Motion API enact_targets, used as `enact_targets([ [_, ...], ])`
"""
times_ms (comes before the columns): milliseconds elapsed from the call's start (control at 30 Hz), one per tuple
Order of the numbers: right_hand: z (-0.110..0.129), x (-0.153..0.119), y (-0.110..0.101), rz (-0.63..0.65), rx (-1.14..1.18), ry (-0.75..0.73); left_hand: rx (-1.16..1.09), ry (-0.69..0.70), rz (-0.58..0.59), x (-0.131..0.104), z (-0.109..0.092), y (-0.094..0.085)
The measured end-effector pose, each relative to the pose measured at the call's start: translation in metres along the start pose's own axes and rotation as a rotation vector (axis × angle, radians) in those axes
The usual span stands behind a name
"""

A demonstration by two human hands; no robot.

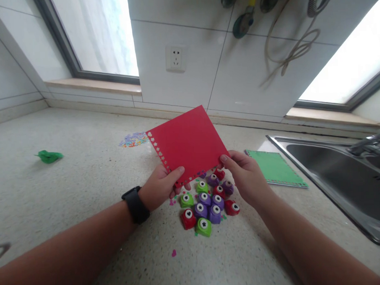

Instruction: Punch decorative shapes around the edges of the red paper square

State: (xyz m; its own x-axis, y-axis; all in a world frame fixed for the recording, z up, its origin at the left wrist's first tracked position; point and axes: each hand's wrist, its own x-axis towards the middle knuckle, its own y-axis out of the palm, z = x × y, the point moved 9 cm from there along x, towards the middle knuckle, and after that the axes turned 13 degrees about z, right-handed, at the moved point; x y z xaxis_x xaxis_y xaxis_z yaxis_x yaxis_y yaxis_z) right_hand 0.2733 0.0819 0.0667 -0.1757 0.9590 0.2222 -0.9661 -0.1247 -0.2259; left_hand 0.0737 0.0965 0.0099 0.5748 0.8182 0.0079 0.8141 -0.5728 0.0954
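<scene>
While our left hand point(162, 183) pinches the red sheet point(188, 144) by its lower-left corner, our right hand point(246, 171) grips its lower-right one, mid-frame; punched shapes line two edges. Below it, colored punches point(204, 199) cluster on the bench point(97, 251); green sheets point(276, 167) lie at right, beside the sink point(329, 170).

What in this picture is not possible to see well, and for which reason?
In the head view:
Red sheet: underside, facing away.
Left hand: some fingers, hidden behind the sheet.
Far scraps: single shapes, too small and blurred.
Sink: right end, cut off by the picture's edge.
</scene>
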Motion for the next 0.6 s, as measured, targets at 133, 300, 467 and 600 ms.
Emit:
enact_targets([
  [133, 0.001, -0.002, 0.003, 0.003, -0.009, 0.025, 0.056, -0.004, 0.003, -0.002, -0.004, 0.004],
  [300, 0.005, 0.000, -0.007, -0.038, -0.065, -0.049, 0.108, -0.003, -0.047, -0.002, -0.005, -0.001],
  [467, 0.001, 0.004, -0.011, -0.015, -0.464, -0.040, 0.054, 0.025, -0.136, -0.001, -0.006, -0.008],
  [600, 0.001, 0.010, 0.011, 0.115, -0.825, -0.068, 0.050, 0.044, -0.157, -0.001, -0.009, -0.007],
])
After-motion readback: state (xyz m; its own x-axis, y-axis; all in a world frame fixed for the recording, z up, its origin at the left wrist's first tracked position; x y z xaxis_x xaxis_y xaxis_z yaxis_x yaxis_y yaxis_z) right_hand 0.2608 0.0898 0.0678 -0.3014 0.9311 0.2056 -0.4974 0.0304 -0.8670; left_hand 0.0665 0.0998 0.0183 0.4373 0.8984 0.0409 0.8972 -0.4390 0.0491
